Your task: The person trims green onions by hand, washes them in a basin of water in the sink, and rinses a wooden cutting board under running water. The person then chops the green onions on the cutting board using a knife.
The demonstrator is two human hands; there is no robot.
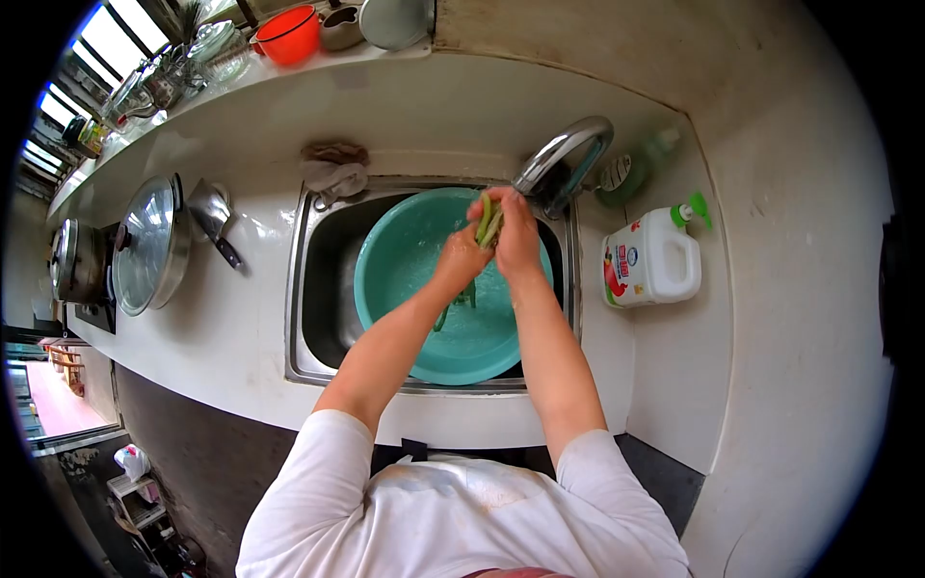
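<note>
Green leafy vegetables with pale stalks are gripped between my two hands, just below the faucet. My left hand is closed round the lower part of the stalks. Against their right side, my right hand is closed on the same bunch, its fingers partly hidden. Dark green leaves hang down beneath my hands over a turquoise basin. The basin holds some water and sits in the steel sink.
Right of the sink stands a white jug with a green pump, and a green bottle is behind it. To the left lie a cleaver and a lidded pan. A wet cloth lies behind the sink. A red pot is on the ledge.
</note>
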